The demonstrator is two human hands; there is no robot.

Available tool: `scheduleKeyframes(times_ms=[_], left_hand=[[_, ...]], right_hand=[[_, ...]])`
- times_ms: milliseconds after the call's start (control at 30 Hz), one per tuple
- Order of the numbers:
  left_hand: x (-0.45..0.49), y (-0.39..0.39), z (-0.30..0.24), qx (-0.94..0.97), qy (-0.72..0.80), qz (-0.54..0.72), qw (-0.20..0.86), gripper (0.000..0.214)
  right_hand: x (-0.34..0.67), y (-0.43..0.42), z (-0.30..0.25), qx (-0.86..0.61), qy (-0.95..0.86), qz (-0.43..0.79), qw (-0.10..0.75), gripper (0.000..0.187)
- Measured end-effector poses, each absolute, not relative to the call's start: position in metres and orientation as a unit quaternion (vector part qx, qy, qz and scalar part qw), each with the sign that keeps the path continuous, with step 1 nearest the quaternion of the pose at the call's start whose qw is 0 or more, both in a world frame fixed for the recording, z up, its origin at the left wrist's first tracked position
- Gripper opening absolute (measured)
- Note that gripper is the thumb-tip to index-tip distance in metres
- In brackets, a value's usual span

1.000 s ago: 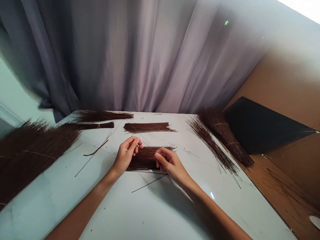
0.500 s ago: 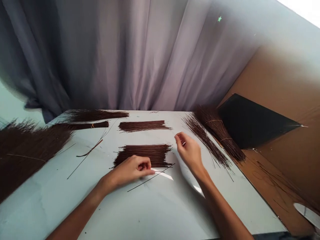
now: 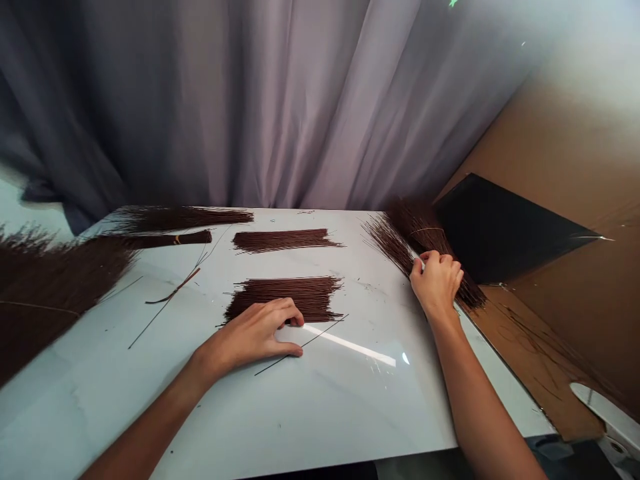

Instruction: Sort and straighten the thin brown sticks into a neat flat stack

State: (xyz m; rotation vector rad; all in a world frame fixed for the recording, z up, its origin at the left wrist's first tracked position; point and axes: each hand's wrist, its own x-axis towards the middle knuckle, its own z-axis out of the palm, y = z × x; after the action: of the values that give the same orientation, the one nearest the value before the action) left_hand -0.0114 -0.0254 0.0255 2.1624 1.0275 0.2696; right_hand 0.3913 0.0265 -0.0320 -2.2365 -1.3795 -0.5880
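Observation:
My left hand (image 3: 265, 328) rests on the table at the near edge of a flat row of thin dark-brown twigs (image 3: 290, 293). Its thumb and forefinger are apart with nothing between them. One loose twig (image 3: 320, 335) lies slantwise under and beside that thumb. Over at the right, my right hand (image 3: 437, 280) is down on a loose pile of twigs (image 3: 390, 243), fingers curled with thumb close to forefinger. The hand covers part of the pile, so whatever its fingertips hold is hidden. A second, narrower row of twigs (image 3: 283, 240) lies farther back.
A tied twig bundle (image 3: 430, 233) lies along the table's right edge, beside a black panel (image 3: 500, 233). Big twig bundles (image 3: 60, 287) fill the left side. A bent brown strip (image 3: 175, 290) crosses thin twigs there. A grey curtain (image 3: 275, 100) hangs behind the white table (image 3: 225, 427).
My right hand has moved right, from above the table's middle onto the loose twig pile. My left hand's thumb and forefinger have spread apart. The view has shifted slightly.

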Motion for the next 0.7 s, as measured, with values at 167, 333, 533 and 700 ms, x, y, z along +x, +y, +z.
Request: scheduleKeyframes(times_ms=[167, 333, 533, 700], left_hand=[[-0.011, -0.027, 0.025, 0.843, 0.384, 0.118, 0.356, 0.016], [-0.001, -0.034, 0.015, 0.861, 0.362, 0.127, 0.334, 0.016], [0.008, -0.04, 0.006, 0.86, 0.336, 0.144, 0.355, 0.01], [0.008, -0.042, 0.018, 0.875, 0.316, 0.111, 0.35, 0.014]], right_hand=[[0.351, 0.026, -0.021, -0.723, -0.593, -0.163, 0.315, 0.022], [0.273, 0.01, -0.013, -0.574, -0.751, -0.053, 0.323, 0.021], [0.225, -0.014, -0.011, -0.383, -0.873, 0.18, 0.242, 0.013], [0.232, -0.018, -0.006, -0.375, -0.859, 0.252, 0.241, 0.038]])
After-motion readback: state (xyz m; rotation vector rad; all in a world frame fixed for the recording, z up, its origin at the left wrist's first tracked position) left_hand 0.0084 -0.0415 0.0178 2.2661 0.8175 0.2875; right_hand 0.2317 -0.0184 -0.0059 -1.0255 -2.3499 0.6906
